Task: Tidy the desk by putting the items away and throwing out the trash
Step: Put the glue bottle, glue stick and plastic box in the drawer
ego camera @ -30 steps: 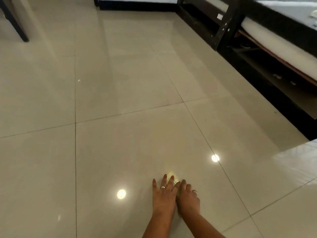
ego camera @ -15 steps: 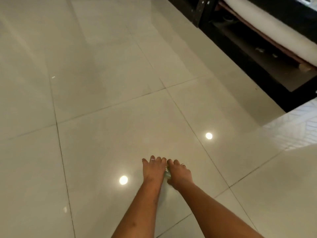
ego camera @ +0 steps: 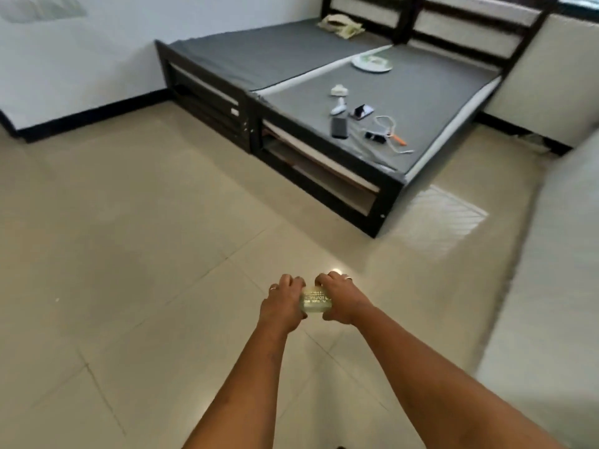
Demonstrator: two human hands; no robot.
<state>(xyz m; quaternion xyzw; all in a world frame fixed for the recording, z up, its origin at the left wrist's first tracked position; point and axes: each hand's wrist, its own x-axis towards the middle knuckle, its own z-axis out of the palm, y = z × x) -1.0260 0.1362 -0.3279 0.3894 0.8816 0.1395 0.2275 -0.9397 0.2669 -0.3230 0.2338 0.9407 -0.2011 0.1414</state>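
A small pale-yellow packet (ego camera: 316, 301) with printed text sits between both hands, held out in front of me above the tiled floor (ego camera: 136, 241). My left hand (ego camera: 283, 304) grips its left end with curled fingers. Gripping the right end is my right hand (ego camera: 340, 298), a ring on one finger. Both arms are stretched forward. Most of the packet's ends are hidden under my fingers.
A low dark bed frame (ego camera: 321, 186) with grey mattresses stands ahead to the right. On it lie a dark phone (ego camera: 339, 128), a white cable (ego camera: 389, 131), a white round dish (ego camera: 371, 63) and other small things. A pale surface (ego camera: 534, 319) runs along the right edge.
My hands went from pressing low on the floor to holding the packet lifted between them. The view has risen, and the bed with its items has come into sight.
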